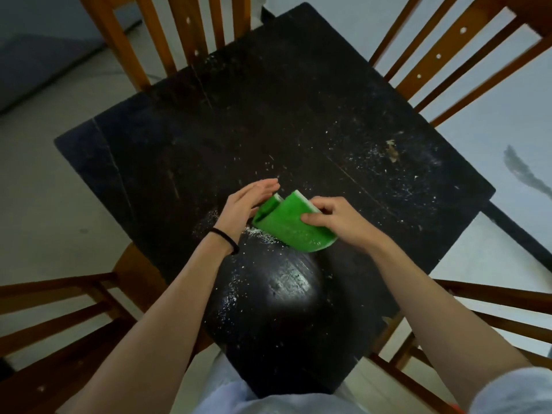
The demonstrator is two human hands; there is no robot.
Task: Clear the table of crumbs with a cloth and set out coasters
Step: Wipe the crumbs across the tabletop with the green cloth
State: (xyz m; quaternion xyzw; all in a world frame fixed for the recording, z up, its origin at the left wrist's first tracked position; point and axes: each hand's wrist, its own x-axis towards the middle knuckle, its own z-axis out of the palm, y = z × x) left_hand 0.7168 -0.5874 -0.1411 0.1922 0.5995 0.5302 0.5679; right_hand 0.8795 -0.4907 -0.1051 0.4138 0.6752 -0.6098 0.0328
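Note:
A folded green cloth (291, 224) with a white underside is bent into a curve just above the black table (239, 121), near its middle. My right hand (331, 218) pinches the cloth's right edge. My left hand (246, 204) stands flat on its edge with fingers straight, pressed against the cloth's left side. White crumbs (260, 233) lie in a small heap under the cloth and between my hands. More crumbs (385, 162) are scattered over the right part of the table and near the front. No coasters are in view.
Wooden chairs stand around the table: one at the back left (167, 34), one at the back right (448, 58), one at the left front (59, 318), one at the right front (478, 309). Pale floor (44, 189) surrounds them.

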